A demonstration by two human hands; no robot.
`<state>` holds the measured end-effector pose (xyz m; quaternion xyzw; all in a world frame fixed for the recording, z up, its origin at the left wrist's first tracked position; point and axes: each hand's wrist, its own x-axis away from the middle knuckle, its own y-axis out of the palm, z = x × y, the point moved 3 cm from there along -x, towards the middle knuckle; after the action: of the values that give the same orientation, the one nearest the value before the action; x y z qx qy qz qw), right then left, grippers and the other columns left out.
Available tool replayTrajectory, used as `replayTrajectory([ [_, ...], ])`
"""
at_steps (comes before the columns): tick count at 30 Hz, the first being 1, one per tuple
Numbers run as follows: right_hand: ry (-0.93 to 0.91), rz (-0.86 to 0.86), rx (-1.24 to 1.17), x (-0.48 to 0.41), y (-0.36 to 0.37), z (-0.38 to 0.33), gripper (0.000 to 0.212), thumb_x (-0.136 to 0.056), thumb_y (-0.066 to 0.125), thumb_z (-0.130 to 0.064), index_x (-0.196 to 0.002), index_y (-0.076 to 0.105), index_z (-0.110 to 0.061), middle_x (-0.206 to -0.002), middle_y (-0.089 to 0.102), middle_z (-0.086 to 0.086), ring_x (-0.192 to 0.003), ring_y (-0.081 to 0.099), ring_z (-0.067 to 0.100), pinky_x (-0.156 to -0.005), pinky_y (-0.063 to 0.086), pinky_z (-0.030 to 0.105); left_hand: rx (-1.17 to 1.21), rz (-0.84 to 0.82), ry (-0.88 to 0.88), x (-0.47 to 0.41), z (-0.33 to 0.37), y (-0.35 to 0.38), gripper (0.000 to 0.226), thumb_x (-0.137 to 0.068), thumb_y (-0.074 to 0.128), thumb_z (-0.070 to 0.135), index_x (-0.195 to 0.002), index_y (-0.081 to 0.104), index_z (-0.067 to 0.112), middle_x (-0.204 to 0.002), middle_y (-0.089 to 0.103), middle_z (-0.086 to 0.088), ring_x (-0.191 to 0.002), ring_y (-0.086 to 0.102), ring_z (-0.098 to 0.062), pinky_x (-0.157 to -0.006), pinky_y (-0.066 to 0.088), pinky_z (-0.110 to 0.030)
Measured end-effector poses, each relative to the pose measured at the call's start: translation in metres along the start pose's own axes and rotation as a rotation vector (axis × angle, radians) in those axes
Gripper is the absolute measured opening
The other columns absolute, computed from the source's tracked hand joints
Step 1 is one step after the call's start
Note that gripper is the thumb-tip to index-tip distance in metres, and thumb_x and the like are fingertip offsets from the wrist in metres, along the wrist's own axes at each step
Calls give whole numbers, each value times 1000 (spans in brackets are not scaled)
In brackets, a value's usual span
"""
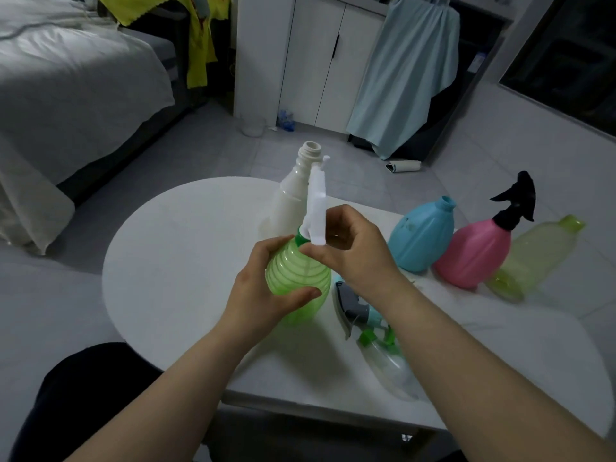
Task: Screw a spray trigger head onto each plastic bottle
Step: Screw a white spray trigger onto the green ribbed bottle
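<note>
Right now my left hand (263, 288) wraps the belly of the green ribbed bottle (296, 278), thumb across the front, fingers curled round the back. My right hand (353, 251) pinches the white trigger head (316, 208) low down by its green collar (301, 240), which sits on the bottle neck. I hold the bottle over the white round table (166, 261), in front of me. Can't tell how far the collar is threaded; I judge it's mid-screwing.

Handling: the bottle looks empty and is thin translucent plastic, so probably light and easy to dent if squeezed hard; the ribs should help the grip. Best hold is the belly for the bottle and the collar for the head, not the long lever, which would likely flex.

Around: a white bottle (293, 198) stands just behind, neck open. To the right is a blue bottle (421, 235), no head, then a pink bottle (473, 258) wearing a black trigger head (516, 201), then a yellow-green bottle (533, 258), no trigger head on it. Near my right forearm lie a loose grey and teal trigger head (356, 308) and a clear bottle (390, 365) on its side. Several bottles left, I reckon.
</note>
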<state>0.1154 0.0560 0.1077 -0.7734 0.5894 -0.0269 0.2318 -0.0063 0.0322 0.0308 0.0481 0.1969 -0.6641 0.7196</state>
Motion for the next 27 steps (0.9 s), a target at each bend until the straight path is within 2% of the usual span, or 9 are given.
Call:
replayTrajectory([
  [2, -9, 6, 59, 0, 0, 0, 31, -69, 71, -10, -84, 52, -28, -84, 57, -18, -78, 57, -6, -71, 45, 3, 37, -47, -17, 1, 2, -1, 62, -56, 80, 26, -95, 39, 49, -100, 47, 28, -94, 45, 23, -72, 36, 4],
  [5, 62, -82, 78, -3, -6, -1, 31, -71, 70, -12, -97, 57, -22, -86, 59, -16, -80, 57, -4, -73, 46, 5, 146, -228, -71, -5, 6, -15, 58, -49, 70, 41, -101, 44, 48, -112, 52, 24, -108, 49, 9, -92, 37, -13],
  [8, 124, -182, 61, -5, -13, 0, 38, -72, 69, -10, -108, 59, -15, -98, 63, -7, -89, 59, 4, -79, 46, 9, 56, -355, -57, -15, 9, -23, 62, -51, 72, 31, -103, 42, 50, -112, 51, 27, -106, 47, 18, -94, 33, -15],
  [10, 130, -192, 25, -5, -12, 1, 37, -71, 69, -9, -107, 60, -15, -97, 64, -7, -86, 59, 0, -78, 46, 6, 22, -399, -79, -19, 9, -18, 67, -52, 71, 25, -103, 38, 53, -111, 49, 28, -107, 47, 13, -91, 34, -12],
  [13, 113, -111, -31, -3, -11, 4, 29, -70, 70, -8, -95, 62, -19, -89, 64, -10, -77, 60, -6, -74, 47, 6, 11, -305, -90, -16, 6, -6, 71, -53, 79, 21, -105, 39, 50, -105, 50, 27, -103, 49, -1, -78, 37, -1],
  [17, 82, 6, 26, -2, -10, 6, 27, -66, 74, -11, -81, 56, -25, -90, 66, -2, -86, 62, 7, -80, 50, 17, -167, -13, -18, -4, 7, 6, 76, -53, 82, 19, -119, 44, 29, -100, 44, 24, -91, 41, 5, -76, 32, -2],
  [19, 95, -24, 28, -4, -11, 6, 27, -66, 74, -11, -83, 55, -21, -97, 67, 4, -91, 63, 14, -83, 51, 22, -102, -73, -7, -5, 6, 2, 77, -54, 83, 19, -114, 40, 40, -103, 44, 25, -93, 44, 9, -76, 31, 2],
  [24, 117, -212, -83, -5, -13, 4, 30, -68, 71, -5, -85, 56, -24, -89, 66, -9, -77, 62, -6, -72, 49, 9, -17, -345, -69, -13, 2, -12, 74, -51, 75, 28, -107, 34, 56, -113, 45, 32, -107, 43, 15, -79, 31, 6],
  [27, 90, -33, -23, -3, -12, 9, 27, -66, 74, -9, -82, 54, -17, -85, 66, -1, -77, 62, 1, -73, 50, 16, -55, -178, -50, -8, -1, 2, 78, -48, 82, 26, -107, 37, 51, -104, 46, 32, -95, 45, 18, -75, 30, 7],
])
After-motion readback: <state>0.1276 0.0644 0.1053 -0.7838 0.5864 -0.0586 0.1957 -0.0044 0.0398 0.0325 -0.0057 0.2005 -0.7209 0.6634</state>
